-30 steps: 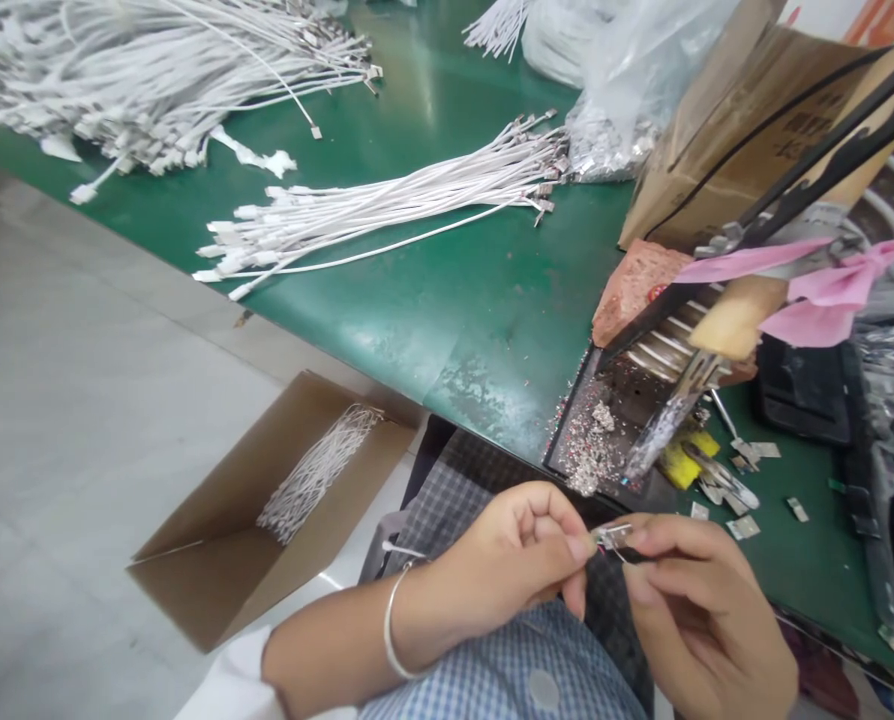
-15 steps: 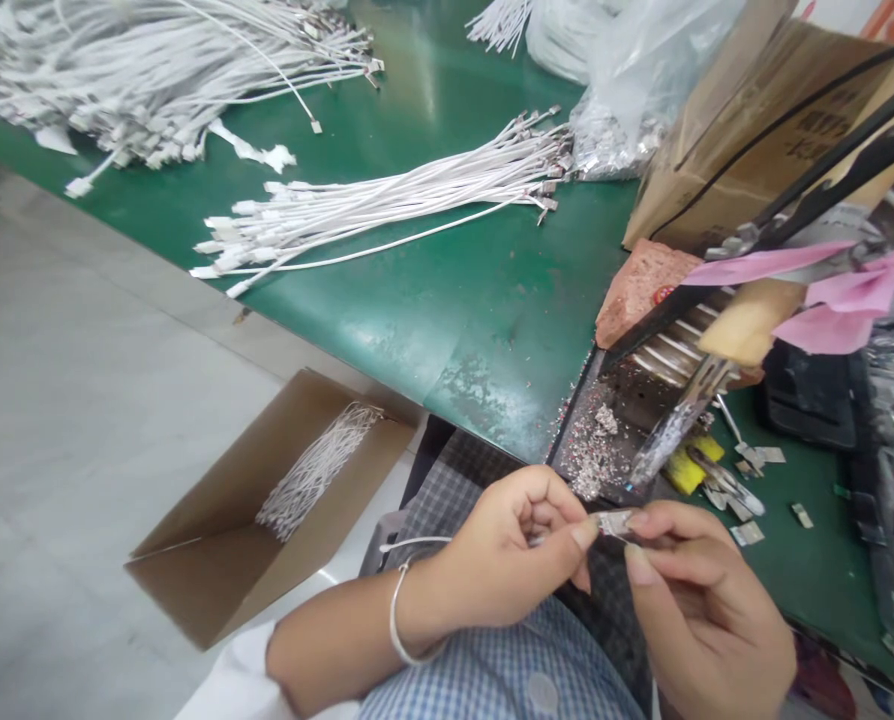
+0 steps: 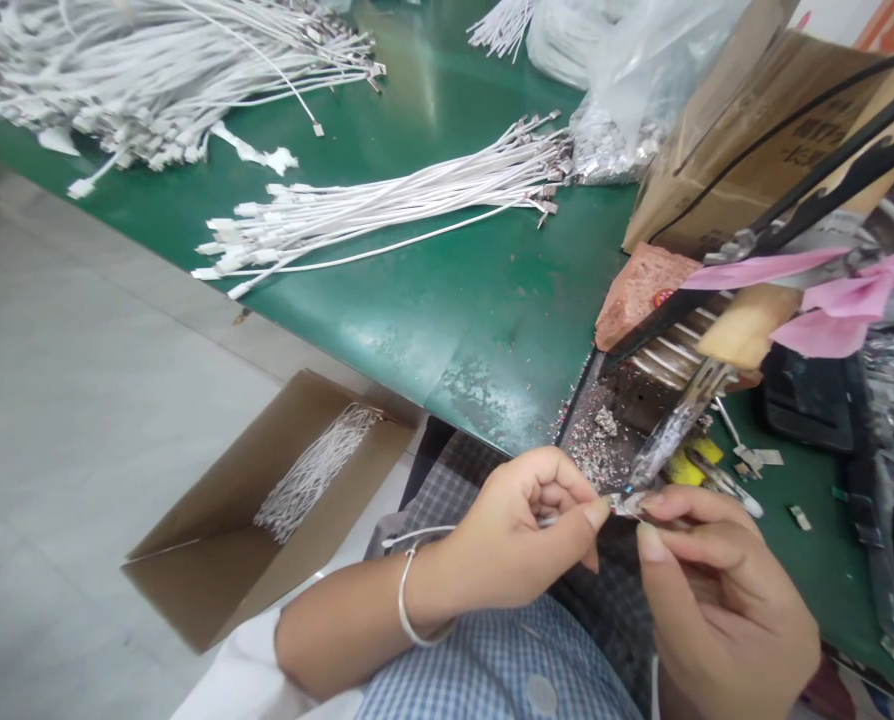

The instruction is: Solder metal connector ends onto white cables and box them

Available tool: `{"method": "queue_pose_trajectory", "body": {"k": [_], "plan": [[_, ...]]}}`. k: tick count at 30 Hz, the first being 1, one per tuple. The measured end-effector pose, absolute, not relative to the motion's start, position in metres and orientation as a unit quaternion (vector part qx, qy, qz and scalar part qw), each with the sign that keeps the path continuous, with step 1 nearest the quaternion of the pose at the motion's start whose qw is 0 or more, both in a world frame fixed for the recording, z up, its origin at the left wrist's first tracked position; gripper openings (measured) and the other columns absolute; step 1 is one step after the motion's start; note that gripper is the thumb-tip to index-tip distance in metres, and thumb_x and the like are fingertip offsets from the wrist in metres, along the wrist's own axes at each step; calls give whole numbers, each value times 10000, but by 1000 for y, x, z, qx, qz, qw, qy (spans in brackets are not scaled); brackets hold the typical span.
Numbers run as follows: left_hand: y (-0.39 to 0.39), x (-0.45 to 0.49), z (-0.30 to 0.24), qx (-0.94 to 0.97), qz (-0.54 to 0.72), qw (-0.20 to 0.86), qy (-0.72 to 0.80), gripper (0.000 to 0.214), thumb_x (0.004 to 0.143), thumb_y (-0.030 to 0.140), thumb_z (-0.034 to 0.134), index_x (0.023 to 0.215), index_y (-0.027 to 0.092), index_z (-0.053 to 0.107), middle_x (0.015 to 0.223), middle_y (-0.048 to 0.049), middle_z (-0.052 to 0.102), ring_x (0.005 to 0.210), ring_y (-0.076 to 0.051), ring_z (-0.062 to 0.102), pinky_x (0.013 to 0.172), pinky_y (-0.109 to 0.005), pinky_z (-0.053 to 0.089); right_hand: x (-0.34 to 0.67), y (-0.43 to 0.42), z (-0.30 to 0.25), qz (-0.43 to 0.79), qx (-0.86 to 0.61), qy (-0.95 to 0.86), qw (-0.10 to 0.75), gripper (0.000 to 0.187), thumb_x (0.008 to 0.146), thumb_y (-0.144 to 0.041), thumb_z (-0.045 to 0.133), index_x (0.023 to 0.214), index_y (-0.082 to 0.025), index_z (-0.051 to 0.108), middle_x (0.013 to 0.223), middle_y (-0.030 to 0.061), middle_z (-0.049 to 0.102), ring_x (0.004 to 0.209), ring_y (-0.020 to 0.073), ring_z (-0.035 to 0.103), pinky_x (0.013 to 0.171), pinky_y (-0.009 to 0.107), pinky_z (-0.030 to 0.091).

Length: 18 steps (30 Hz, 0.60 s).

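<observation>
Head view: my 2 hands meet at the near edge, over my checked lap.
Left hand [image 3: 522, 535]: closed, thumb and forefinger pinching the end of a thin white cable [image 3: 417, 537].
Right hand [image 3: 717, 590]: thumb and forefinger pinching the small metal connector [image 3: 627, 503] at that cable's tip — other fingers curled.
Connector: between my fingertips, just near of the tray [image 3: 571, 420] of metal scraps, right under the tool [image 3: 668, 440].
Table [image 3: 447, 310]: green, with a bundle of white cables [image 3: 387, 205] far left of the tray.
Floor: open cardboard box [image 3: 214, 570] at left — loose cables [image 3: 312, 472] inside.
</observation>
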<state>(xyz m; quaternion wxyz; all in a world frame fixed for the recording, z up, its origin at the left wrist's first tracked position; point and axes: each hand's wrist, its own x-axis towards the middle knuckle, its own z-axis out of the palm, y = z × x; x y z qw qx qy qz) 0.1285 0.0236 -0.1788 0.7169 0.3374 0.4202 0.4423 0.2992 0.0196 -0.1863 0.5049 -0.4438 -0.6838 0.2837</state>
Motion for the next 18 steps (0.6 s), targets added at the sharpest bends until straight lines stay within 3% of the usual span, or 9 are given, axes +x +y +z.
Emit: {"method": "queue_pose_trajectory", "body": {"k": [13,18], "plan": [[27,129,-175,343,459,708,412,241,883,310,710,832,168,522,596,18,610,524,-64,558,514,-138,417,291,20,-183,275,-456,-664,525,153,855,-31,691,864,-183,700,1027,65,637,912,152,656,667,235,561],[27,128,-174,341,463,709,409,228,883,287,710,833,165,524,600,19,606,519,-57,557,513,-133,420,293,21,-183,268,-444,-683,514,151,845,-18,703,868,-167,707,1045,59,638,934,128,651,721,214,565]]}}
